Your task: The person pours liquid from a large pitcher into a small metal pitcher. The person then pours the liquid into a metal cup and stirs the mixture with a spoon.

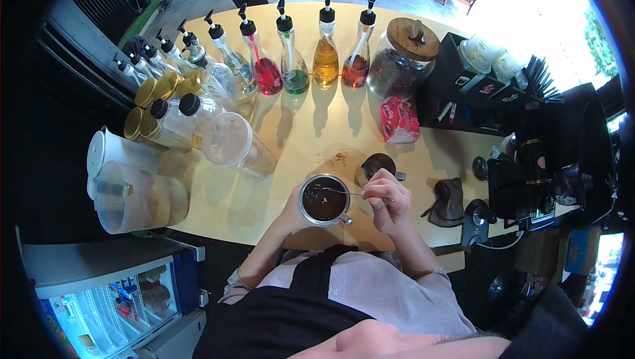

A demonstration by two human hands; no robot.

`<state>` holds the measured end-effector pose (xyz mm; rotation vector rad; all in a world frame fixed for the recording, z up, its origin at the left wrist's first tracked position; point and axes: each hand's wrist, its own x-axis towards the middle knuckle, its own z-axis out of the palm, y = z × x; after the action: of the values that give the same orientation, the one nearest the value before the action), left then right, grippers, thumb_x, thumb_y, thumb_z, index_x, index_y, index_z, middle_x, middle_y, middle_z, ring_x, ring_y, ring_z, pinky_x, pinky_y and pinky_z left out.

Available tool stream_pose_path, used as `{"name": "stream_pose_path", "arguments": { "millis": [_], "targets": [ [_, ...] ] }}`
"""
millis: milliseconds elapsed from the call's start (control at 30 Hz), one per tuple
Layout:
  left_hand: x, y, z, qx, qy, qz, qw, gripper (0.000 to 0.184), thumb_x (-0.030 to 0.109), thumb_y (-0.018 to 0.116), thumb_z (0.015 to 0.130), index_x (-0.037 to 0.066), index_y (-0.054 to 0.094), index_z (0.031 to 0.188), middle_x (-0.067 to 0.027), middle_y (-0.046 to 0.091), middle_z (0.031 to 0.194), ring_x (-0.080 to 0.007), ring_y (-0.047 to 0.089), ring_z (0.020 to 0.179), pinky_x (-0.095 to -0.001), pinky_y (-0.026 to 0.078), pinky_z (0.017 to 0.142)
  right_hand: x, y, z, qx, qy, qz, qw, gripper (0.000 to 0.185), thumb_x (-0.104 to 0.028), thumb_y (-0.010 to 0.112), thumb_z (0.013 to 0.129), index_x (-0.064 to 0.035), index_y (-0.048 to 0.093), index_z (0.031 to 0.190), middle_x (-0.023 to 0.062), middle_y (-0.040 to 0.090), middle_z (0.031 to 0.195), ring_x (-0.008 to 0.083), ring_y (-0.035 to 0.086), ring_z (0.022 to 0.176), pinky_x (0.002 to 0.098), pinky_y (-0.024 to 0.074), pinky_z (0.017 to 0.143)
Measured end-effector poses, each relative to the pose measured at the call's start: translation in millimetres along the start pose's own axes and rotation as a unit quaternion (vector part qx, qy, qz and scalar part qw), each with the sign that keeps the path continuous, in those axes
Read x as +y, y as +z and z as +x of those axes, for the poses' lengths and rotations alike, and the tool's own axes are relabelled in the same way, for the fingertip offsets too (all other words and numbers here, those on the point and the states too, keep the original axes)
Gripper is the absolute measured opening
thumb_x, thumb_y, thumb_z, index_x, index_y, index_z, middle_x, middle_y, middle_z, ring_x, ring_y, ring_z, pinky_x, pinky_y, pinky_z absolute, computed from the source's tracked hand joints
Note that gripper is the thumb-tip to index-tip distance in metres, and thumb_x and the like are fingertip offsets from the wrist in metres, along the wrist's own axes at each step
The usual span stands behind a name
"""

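My left hand point(291, 215) is wrapped round the side of a metal cup point(346, 219) filled with dark brown liquid point(323, 203). A few paler bits or bubbles show on the surface. Between the fingers of my right hand point(386, 201) is the thin handle of a metal spoon point(352, 194). Its far end dips into the liquid, so the bowl is hidden. Just beyond my right hand stands a small round container point(378, 162) with something dark in it, partly covered by my fingers. A brown smudge point(340, 157) marks the tabletop nearby.
Pump bottles of coloured syrup point(325, 61) line the table's far edge. A wooden-lidded jar point(402, 61) and a pink tissue pack point(399, 121) stand at the right. Plastic pitchers point(132, 194) and a clear tub point(235, 141) are left; a black machine point(529, 167) is far right.
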<state>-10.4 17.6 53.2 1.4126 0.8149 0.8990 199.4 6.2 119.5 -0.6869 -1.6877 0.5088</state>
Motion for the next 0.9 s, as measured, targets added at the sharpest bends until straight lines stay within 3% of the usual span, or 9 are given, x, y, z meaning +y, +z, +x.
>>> {"name": "stream_pose_path", "arguments": {
  "millis": [900],
  "targets": [
    [2.9,0.4,0.3,0.000,-0.002,0.004,1.000,0.070,0.015,0.089,0.054,0.005,0.059,0.116,-0.0071,0.065,0.111,-0.0163,0.062,0.102,-0.0337,0.049,0.092,-3.9,1.4,3.8,-0.015,0.006,-0.008,1.000,0.010,-0.010,0.066,0.085,-0.0008,0.061,0.085,0.0088,0.064,0.074,0.0232,0.055,0.061,0.0313,0.0438,0.057]
  ]
}}
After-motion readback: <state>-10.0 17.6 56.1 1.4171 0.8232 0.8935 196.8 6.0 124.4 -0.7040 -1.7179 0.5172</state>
